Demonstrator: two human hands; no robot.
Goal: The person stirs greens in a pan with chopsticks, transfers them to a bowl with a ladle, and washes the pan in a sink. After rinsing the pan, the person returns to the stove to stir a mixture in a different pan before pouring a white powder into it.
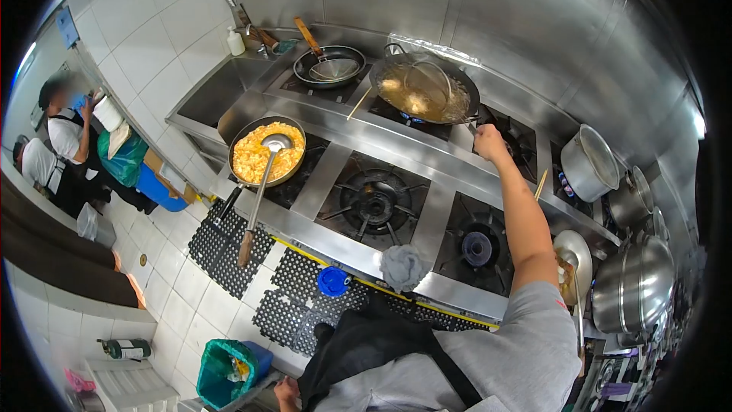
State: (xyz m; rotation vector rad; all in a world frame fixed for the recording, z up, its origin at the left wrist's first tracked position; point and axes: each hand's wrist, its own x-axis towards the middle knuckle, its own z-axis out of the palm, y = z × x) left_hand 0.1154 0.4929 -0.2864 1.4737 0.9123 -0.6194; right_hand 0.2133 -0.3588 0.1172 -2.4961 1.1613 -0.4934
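Observation:
My right hand (488,142) is closed around the handle of a round strainer (431,80), held over a dark wok (465,80) on a back burner. Pale pieces of food (415,101) lie in the bubbling oil, and a blue flame shows beneath the wok. Low at the bottom edge, my left hand (287,391) has its fingers curled near a metal edge beside a lined bin (221,370); what it holds, if anything, is hidden. On the front left burner, a pan (299,162) holds orange-yellow food with a ladle (268,164) resting in it.
A frying pan (352,55) with a small strainer stands at the back left beside the sink (217,95). Pots (591,162) line the right side. Two people (72,133) stand at the far left. A grey cloth (403,268) lies on the stove's front edge.

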